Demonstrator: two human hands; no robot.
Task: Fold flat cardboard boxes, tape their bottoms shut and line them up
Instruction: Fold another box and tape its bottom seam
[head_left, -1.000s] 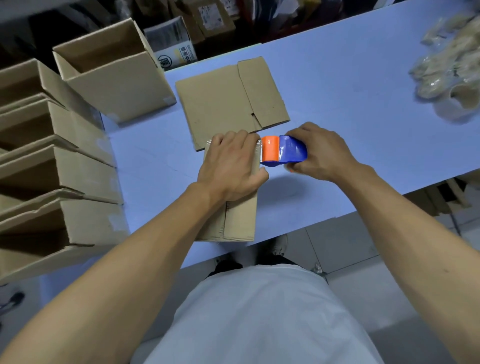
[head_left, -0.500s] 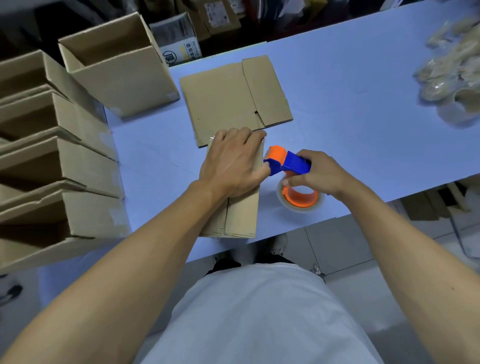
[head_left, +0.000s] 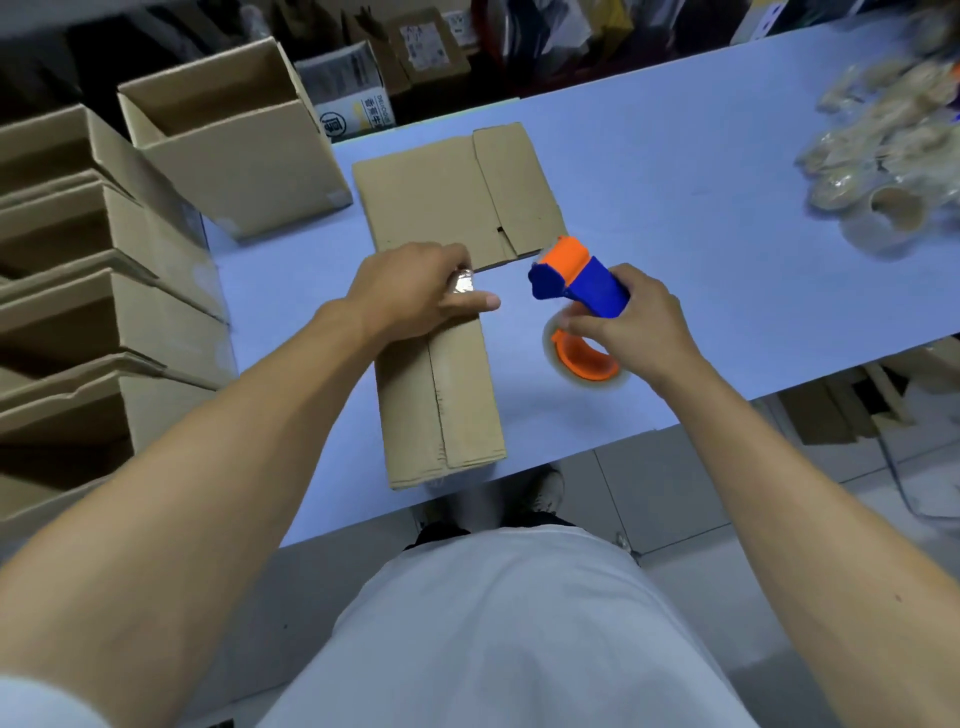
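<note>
Left hand (head_left: 415, 291) is pressing the tape end onto the box (head_left: 441, 395) mid-frame, right hand (head_left: 623, 322) is gripping the dispenser (head_left: 576, 280); taping looks done, lining up next

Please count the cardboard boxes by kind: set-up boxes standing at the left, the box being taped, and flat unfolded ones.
Set-up boxes at the left: 5
Box being taped: 1
Flat unfolded boxes: 1
Total: 7

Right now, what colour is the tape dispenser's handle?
Blue, with an orange head; the tape dispenser shows in the head view.
</note>
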